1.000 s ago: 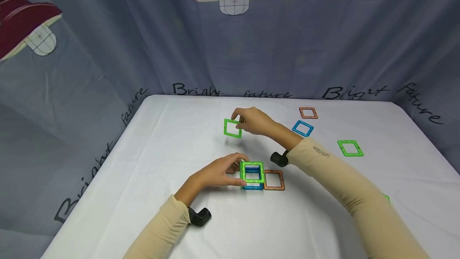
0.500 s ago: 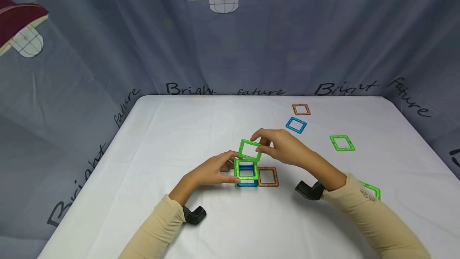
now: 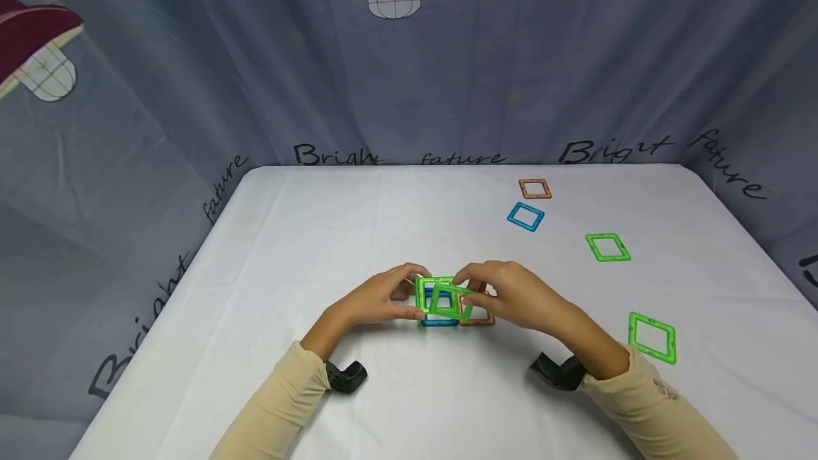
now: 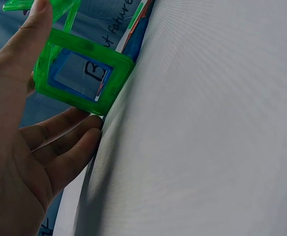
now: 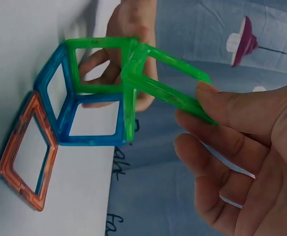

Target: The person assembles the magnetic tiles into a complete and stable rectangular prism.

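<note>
In the head view, my left hand (image 3: 380, 300) holds the left side of a small boxlike build of magnetic tiles, thumb in front and fingers behind. In the left wrist view, a green square tile (image 4: 92, 49) makes the build's near side. Two blue tiles (image 5: 92, 141) show in the right wrist view, joined to green ones. An orange tile (image 5: 20, 189) lies flat on the cloth beside the build. My right hand (image 3: 511, 293) pinches another green tile (image 5: 165, 93) by one edge. That tile slants out from the build's upper edge, seemingly touching it.
Loose tiles lie on the white-covered table (image 3: 307, 233): an orange one (image 3: 535, 196) and a blue one (image 3: 532, 209) at the back, a green one (image 3: 608, 258) at right, and another green one (image 3: 672, 343) nearer the right forearm. A grey printed curtain (image 3: 255, 55) stands behind.
My right hand has brought its green tile from behind the build, toward me and to the right, down to the build's top. The left hand keeps its hold.
</note>
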The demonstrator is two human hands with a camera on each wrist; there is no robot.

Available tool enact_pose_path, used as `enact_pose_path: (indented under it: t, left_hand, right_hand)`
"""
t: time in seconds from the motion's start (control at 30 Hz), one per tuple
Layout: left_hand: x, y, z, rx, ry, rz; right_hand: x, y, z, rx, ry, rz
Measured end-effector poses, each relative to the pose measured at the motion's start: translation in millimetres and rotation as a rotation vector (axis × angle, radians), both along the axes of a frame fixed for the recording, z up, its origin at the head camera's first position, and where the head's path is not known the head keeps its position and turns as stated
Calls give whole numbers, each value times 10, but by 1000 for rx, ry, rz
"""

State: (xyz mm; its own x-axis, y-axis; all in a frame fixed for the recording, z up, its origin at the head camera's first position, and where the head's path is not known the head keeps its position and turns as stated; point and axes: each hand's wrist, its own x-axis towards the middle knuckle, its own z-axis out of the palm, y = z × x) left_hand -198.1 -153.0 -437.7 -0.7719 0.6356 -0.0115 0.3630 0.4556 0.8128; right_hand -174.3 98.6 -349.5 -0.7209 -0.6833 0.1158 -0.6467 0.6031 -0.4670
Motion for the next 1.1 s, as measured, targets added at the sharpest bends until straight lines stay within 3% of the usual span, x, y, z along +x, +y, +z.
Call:
enact_pose_path:
  t: [0.3,0.53,0.77,1.1]
  left_hand:
    - [-4,-5,-1,2,14,-7]
    - [-8,-9,-11,3,8,-6]
    - [-8,-10,-14,0,-4,4]
    - [-3,-5,14,-15,-7,12]
  right_hand:
    - [89,-81,-28,44,-3,17]
    - [132,-162,-123,45,82,17]
    - [177,-211,-257,55,129,71]
    - [208,-243,-383,44,178,75]
